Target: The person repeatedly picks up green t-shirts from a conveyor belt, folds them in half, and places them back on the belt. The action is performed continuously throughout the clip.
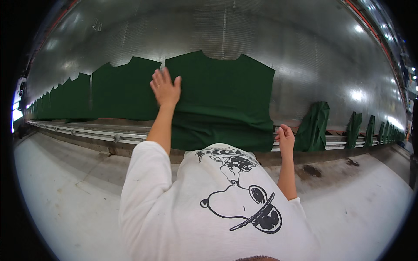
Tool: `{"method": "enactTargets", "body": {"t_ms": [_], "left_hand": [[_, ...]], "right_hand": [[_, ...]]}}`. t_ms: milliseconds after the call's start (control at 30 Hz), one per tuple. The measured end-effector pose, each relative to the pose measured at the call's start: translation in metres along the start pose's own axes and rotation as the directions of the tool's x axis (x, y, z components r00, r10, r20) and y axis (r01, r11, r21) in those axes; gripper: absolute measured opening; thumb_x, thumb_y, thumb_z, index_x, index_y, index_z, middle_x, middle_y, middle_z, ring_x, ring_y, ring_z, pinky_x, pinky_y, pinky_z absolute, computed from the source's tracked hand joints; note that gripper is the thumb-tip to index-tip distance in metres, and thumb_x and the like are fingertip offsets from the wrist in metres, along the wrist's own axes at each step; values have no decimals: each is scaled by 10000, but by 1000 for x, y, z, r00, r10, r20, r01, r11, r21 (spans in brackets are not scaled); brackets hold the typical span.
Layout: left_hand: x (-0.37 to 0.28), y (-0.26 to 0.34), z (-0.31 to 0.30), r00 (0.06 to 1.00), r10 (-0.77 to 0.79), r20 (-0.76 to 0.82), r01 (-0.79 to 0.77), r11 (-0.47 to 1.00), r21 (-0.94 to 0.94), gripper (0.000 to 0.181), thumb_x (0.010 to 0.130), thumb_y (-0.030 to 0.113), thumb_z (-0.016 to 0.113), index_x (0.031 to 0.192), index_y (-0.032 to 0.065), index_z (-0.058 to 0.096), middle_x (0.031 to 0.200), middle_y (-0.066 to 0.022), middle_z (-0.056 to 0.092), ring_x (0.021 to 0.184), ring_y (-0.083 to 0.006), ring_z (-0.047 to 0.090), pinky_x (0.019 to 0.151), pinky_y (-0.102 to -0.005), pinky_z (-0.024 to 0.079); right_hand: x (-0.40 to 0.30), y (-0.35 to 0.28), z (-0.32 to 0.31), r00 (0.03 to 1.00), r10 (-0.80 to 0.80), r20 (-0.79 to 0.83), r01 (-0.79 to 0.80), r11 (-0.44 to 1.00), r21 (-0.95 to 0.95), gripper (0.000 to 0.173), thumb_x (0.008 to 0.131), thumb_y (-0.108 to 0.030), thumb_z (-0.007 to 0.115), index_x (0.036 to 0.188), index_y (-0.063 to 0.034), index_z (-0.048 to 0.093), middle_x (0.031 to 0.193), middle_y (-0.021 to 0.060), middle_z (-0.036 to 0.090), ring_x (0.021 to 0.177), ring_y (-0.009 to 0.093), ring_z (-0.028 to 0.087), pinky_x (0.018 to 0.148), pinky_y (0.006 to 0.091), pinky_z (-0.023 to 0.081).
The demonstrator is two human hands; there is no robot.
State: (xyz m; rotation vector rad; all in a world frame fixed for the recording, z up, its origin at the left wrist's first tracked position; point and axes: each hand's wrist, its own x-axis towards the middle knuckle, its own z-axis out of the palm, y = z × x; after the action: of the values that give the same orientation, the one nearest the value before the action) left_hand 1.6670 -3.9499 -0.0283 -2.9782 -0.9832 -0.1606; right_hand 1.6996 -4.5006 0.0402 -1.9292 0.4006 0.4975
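A dark green fabric panel [222,88], cut with a neckline and sloped shoulders, lies on the metal table in front of me. Its upper part is smooth; its lower part is creased and hangs over the table's near edge against my shirt. My left hand [166,88] is over the panel's left edge, palm down with fingers spread. It also reaches over the side of the neighbouring green panel [125,88]. Just right of the first panel's lower right edge is my right hand [286,137], its fingers loosely bent with nothing visible in them.
More green panels [70,98] lie in a row to the left. On the right, several bunched green pieces [315,125] drape over the near edge. A metal rail [98,134] runs along the front of the long metal table [294,55]. Pale floor [75,195] shows below.
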Motion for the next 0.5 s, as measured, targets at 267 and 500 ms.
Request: {"method": "enactTargets", "body": {"t_ms": [267, 500], "left_hand": [[-215, -75, -111, 920, -391, -1, 333, 784, -524, 593, 1052, 274, 624, 1536, -7, 426, 1474, -235, 549, 1343, -379, 540, 1138, -506, 418], [-319, -59, -42, 465, -544, 698, 747, -182, -639, 479, 1006, 122, 642, 1445, -9, 500, 1293, -144, 658, 990, -187, 689, 850, -332, 558]], "right_hand": [[-88, 57, -41, 886, 361, 292, -350, 932, -92, 264, 1012, -266, 696, 1129, -30, 712, 826, 46, 674, 656, 101, 632, 499, 272, 480], [-75, 130, 16, 893, 395, 214, -437, 873, 215, 241, 1009, -190, 678, 1087, 37, 676, 869, 110, 718, 706, 195, 698, 630, 324, 579]]}}
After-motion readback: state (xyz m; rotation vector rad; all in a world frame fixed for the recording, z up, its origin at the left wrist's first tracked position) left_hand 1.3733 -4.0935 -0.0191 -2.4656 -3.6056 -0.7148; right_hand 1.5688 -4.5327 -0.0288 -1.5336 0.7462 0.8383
